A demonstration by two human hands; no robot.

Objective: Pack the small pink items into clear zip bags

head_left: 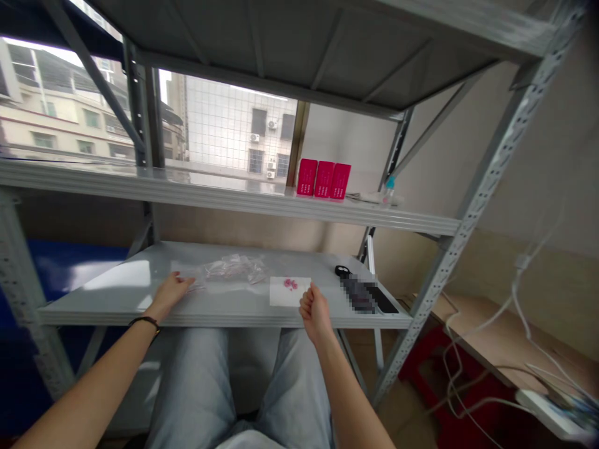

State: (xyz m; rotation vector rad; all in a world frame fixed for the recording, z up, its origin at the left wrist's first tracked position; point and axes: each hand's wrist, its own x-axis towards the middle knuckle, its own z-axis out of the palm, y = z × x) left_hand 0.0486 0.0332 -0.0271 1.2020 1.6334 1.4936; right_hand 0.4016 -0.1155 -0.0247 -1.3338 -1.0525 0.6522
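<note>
My left hand (172, 293) is over the left part of the grey shelf, thumb and fingers apart. Its fingertips are at a thin clear plastic bag (198, 284); whether they touch it I cannot tell. More crumpled clear bags (236, 267) lie just right of it. A white card (281, 298) with small pink pieces or prints (291, 284) on it lies flat in the middle. At the card's right edge my right hand (316, 310) is closed, thumb pressed to the curled fingers. Anything inside that grip is hidden.
Black-handled scissors (344, 271) and a dark, pixelated item (359, 294) lie on the shelf (253, 308) at right. Three pink-red boxes (324, 179) and a small blue-capped bottle (389, 190) stand on the shelf above. Metal uprights (468, 206) frame the rack; white cables (515, 293) hang at far right.
</note>
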